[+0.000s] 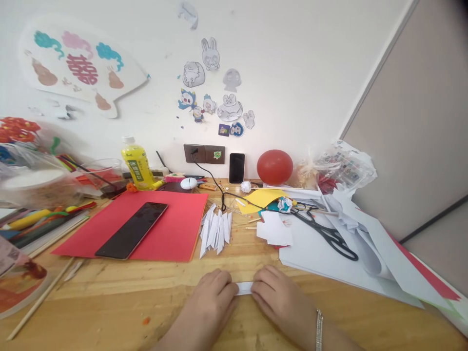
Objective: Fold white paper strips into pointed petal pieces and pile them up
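Between my hands, on the wooden table, lies a narrow folded paper strip, white and mostly hidden under my fingers. My left hand grips its left end with the fingers curled over it. At the right end, my right hand is closed on the same strip, a silvery bracelet on that wrist. Just beyond my left hand sits a bunch of folded white paper pieces, laid side by side. My thumbs are not visible.
Left, a black phone rests on red paper. Black-handled scissors lie on white sheets at right. Behind stand a yellow drink bottle, another phone and a red balloon. A black cable runs from the wall socket.
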Available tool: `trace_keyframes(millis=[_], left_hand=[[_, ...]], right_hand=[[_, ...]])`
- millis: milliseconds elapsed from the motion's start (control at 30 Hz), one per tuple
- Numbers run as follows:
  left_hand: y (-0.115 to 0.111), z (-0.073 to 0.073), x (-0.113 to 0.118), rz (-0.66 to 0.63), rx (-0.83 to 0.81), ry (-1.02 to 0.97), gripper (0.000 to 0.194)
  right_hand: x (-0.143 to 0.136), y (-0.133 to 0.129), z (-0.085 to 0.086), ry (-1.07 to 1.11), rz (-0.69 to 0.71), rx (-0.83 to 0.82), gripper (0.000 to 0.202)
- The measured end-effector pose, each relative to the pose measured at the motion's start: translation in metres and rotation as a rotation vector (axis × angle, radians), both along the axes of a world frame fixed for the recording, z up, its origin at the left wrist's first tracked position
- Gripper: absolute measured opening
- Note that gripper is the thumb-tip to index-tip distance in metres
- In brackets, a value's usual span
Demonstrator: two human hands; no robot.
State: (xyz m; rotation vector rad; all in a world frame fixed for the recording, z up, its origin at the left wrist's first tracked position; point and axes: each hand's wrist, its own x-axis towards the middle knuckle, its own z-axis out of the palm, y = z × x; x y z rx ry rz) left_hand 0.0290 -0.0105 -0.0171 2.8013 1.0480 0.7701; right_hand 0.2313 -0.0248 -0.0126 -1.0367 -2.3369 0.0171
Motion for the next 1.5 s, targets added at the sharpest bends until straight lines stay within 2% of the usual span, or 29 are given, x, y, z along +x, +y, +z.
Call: trace_keyframes(millis=[200,333,500,700,767,833,1000,1200,1367,1500], left_hand=[[0.008,0.002,0.001,0.132,-0.124,0.041,0.015],[0.006,0.005,0.003,0.161,-0.151,0.12,0.015],[0.003,0.013,0.005,0.206,-0.224,0.125,0.01],[0.001,0.014,0.005,0.15,-0.23,0.066,0.012],[0.0,0.012,0.004,0.1,-0.214,0.025,0.009],[0.001,0.009,0.003,0.063,-0.207,-0.017,0.016],[0.002,0.008,-0.002,0.051,-0.247,-0.112,0.023],[-0.004,0.013,0.001,-0.066,-0.259,-0.133,0.021],[-0.007,0.016,0.002,-0.087,-0.152,-0.158,0.027],[-0.009,0.021,0.0,-0.082,-0.134,-0.154,0.029]], right_hand=[[-0.003,0.002,-0.002,0.122,-0.134,-0.172,0.019],[-0.004,0.002,-0.002,0.1,-0.208,-0.234,0.019],[-0.006,0.001,0.006,0.031,-0.317,-0.376,0.021],[-0.007,-0.001,0.012,0.054,-0.233,-0.419,0.024],[-0.006,0.0,0.009,0.067,-0.174,-0.387,0.023],[-0.004,0.001,0.005,0.064,-0.126,-0.332,0.019],[0.003,0.004,0.001,0.12,-0.03,-0.264,0.01],[-0.003,-0.001,0.004,0.322,0.062,-0.284,0.032],[-0.002,-0.002,0.008,0.482,0.019,-0.436,0.042],[0.002,-0.002,0.012,0.501,0.026,-0.528,0.045]])
